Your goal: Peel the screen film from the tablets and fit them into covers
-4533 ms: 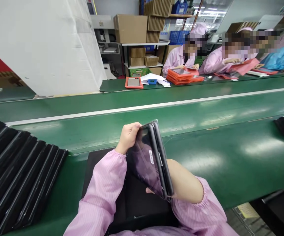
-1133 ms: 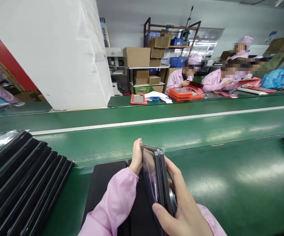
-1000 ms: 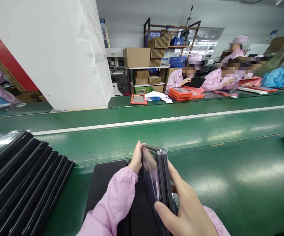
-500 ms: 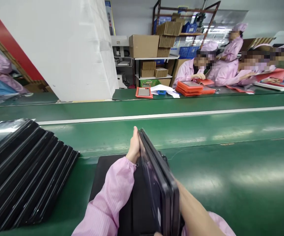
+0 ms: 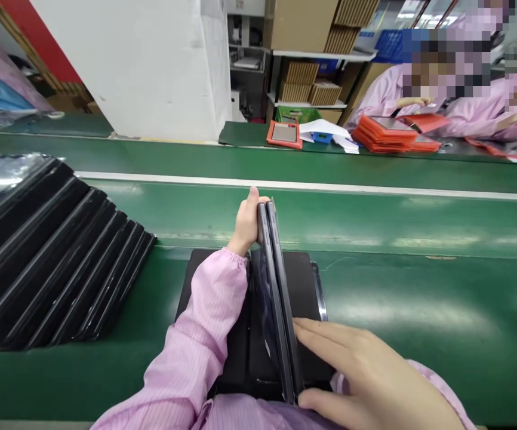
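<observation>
Two thin black tablets in clear plastic wrap (image 5: 276,298) stand on edge, pressed together, over a black mat (image 5: 303,280) on the green bench. My left hand (image 5: 245,224) grips their far top end, fingers closed round it. Against their right face near the close end lies my right hand (image 5: 361,370), fingers stretched flat and thumb underneath. Both sleeves are pink.
A slanted row of several black wrapped tablets (image 5: 48,257) lies at the left. A green conveyor belt (image 5: 375,209) with a white stripe runs across. Beyond it stand a white pillar (image 5: 151,65), orange cases (image 5: 388,134), cardboard boxes on shelves (image 5: 303,24), and seated people in pink coats (image 5: 419,89).
The view has tilted down. The tablet pair has been lowered from mid-air onto the black mat, standing more upright. My right hand's fingers have flattened against its side.
</observation>
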Action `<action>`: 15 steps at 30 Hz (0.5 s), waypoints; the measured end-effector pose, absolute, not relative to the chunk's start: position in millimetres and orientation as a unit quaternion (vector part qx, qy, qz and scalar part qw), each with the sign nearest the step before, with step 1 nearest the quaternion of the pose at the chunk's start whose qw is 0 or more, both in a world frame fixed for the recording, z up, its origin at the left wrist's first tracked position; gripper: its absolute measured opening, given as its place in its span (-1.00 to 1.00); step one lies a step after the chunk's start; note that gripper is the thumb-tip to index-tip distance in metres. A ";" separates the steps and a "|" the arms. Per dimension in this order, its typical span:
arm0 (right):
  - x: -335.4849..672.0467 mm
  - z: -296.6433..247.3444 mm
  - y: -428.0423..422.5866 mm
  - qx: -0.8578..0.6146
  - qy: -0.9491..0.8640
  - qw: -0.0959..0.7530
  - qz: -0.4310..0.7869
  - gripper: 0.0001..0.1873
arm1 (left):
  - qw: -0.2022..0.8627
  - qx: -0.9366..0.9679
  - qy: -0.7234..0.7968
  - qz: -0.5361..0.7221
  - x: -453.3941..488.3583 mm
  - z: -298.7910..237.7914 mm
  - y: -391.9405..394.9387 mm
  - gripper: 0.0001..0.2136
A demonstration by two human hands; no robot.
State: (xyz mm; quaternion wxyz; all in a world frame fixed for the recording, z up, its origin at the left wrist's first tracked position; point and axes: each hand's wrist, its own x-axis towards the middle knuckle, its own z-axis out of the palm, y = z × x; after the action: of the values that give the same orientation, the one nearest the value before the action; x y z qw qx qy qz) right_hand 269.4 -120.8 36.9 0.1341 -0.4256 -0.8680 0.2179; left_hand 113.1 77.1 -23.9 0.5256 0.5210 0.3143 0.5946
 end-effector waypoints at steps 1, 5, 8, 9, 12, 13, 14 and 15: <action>270.6 37.4 -118.5 -0.419 -0.870 0.132 0.223 -0.61 | 0.523 0.526 0.312 0.593 113.3 -26.0 78.7 -0.25; 275.5 34.4 -110.2 -0.407 -0.870 0.143 0.238 -0.63 | 0.519 0.539 0.312 0.585 111.3 -33.7 84.9 -0.27; 276.0 29.3 -104.1 -0.427 -0.855 0.166 0.243 -0.74 | 0.516 0.543 0.314 0.584 110.8 -37.5 87.4 -0.34; 275.3 27.9 -101.9 -0.437 -0.847 0.176 0.246 -0.77 | 0.514 0.544 0.315 0.584 110.9 -38.4 87.9 -0.35; 271.8 25.9 -95.5 -0.460 -0.821 0.209 0.267 -0.88 | 0.506 0.550 0.313 0.586 111.1 -40.7 89.4 -0.37; 270.4 25.9 -93.7 -0.465 -0.812 0.217 0.278 -0.91 | 0.503 0.554 0.310 0.586 111.0 -41.2 89.9 -0.36; 269.1 26.2 -92.1 -0.468 -0.805 0.224 0.288 -0.93 | 0.500 0.558 0.308 0.587 110.9 -41.6 90.3 -0.35; 268.0 26.5 -90.7 -0.469 -0.799 0.229 0.298 -0.93 | 0.498 0.561 0.306 0.587 110.8 -41.7 90.6 -0.34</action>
State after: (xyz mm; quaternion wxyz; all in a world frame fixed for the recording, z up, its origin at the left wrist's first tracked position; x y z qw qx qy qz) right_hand 268.0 -90.7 26.5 0.2291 -0.4692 -0.7992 0.2976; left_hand 110.8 90.6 -41.7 0.4978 0.5607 0.3056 0.5869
